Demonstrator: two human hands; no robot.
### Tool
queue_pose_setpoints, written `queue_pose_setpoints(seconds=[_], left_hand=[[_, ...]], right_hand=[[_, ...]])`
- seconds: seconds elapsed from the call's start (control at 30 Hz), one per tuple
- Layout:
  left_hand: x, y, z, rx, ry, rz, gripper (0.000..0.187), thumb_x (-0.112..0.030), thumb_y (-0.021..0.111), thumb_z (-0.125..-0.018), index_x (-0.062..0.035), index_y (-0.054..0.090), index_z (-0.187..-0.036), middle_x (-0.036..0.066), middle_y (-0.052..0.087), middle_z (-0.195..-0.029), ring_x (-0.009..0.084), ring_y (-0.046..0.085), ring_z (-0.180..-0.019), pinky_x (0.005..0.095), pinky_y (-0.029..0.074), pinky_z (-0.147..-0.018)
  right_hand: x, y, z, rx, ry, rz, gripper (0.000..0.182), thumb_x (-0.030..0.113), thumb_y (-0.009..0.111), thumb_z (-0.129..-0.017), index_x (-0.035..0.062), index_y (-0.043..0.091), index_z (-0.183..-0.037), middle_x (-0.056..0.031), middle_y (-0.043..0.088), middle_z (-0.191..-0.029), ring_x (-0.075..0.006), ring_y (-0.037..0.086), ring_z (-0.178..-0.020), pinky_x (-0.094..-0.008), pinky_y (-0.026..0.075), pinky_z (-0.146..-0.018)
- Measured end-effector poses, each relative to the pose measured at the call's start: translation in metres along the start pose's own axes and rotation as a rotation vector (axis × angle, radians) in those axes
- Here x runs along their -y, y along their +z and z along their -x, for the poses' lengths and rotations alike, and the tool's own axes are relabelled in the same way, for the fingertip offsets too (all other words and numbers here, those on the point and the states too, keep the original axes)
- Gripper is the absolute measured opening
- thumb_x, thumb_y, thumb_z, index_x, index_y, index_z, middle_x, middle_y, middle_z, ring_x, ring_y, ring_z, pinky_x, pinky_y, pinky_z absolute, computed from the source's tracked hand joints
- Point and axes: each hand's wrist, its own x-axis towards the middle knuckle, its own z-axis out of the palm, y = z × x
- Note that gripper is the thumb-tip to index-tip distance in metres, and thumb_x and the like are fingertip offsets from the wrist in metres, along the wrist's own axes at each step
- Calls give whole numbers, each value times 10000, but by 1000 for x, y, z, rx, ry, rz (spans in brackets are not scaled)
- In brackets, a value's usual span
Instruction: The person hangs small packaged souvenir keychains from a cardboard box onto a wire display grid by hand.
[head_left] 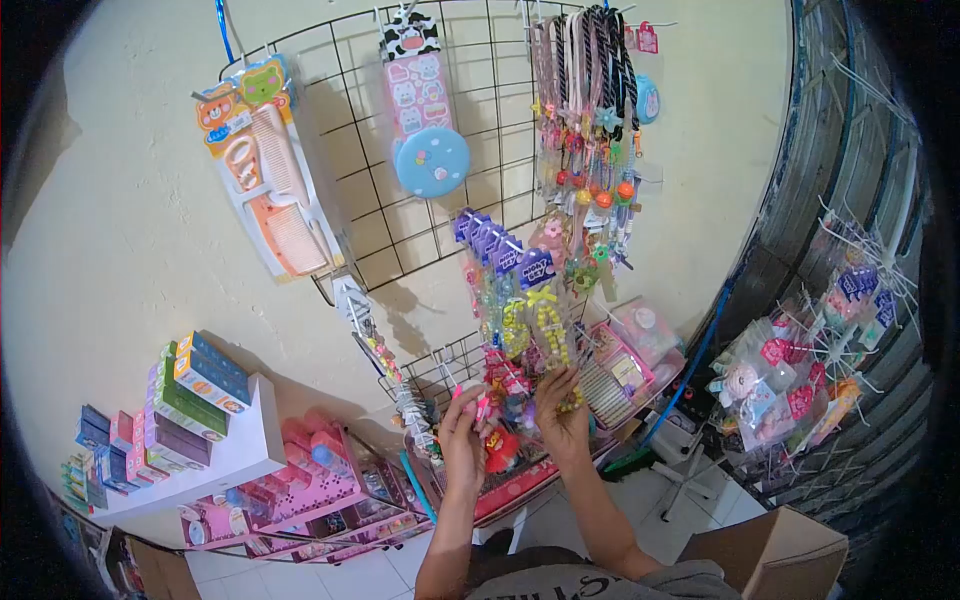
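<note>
My left hand is raised at the lower part of the wire rack, its fingers curled on a small bright pink trinket. Just right of it, my right hand has its fingers closed at the bottom of a bagged yellow bead strand hanging from a hook. Purple header cards top this strand and several similar packs behind it. Below and between the hands hangs a red plush-like charm. More pink and red trinkets crowd behind the fingers.
The black wire grid carries comb sets, a round blue case and hanging straps. A white shelf with small boxes juts out at left. Bagged goods hang at right, above a cardboard box.
</note>
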Motion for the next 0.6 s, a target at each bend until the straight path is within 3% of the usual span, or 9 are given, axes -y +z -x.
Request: queue_pose_setpoints(seconds=[0.07, 0.23, 0.43, 0.5, 0.6], left_hand=[[-2, 2, 1, -14, 38, 29, 259, -158, 400, -812, 3, 457, -1007, 30, 482, -883, 73, 432, -701, 202, 348, -597], [-8, 4, 5, -57, 128, -19, 339, -215, 428, -797, 22, 429, -1039, 45, 456, -864, 97, 409, -688, 209, 339, -594], [-20, -11, 12, -21, 194, -16, 399, -275, 411, -802, 13, 388, -1076, 75, 447, -984, 124, 439, -767, 257, 376, -701], [-29, -8, 16, -23, 189, -22, 416, -295, 394, -807, 11, 371, -1088, 80, 418, -1049, 139, 448, -791, 282, 379, -747], [-34, -9, 17, 4, 276, 60, 409, -299, 323, -836, 25, 360, -1082, 107, 378, -1117, 162, 455, -802, 306, 356, -759]], right_hand=[[-7, -3, -3, -5, -1, -25, 175, -29, 489, -697, -84, 464, -861, -169, 509, -817, -215, 560, -726, -265, 506, -636], [-13, -14, -18, -21, 92, -209, 170, -18, 479, -712, -72, 483, -873, -164, 543, -822, -224, 567, -737, -292, 499, -657], [31, -17, -60, 81, 85, -94, 258, 7, 460, -729, -79, 429, -969, -172, 533, -863, -242, 562, -758, -309, 485, -683], [39, -16, -68, 89, 60, -82, 272, 123, 431, -787, -36, 448, -1008, -168, 493, -962, -229, 519, -870, -306, 465, -736], [43, -19, -63, 71, 97, -3, 331, 199, 406, -806, -35, 420, -1039, -176, 473, -992, -232, 490, -919, -323, 441, -771]])
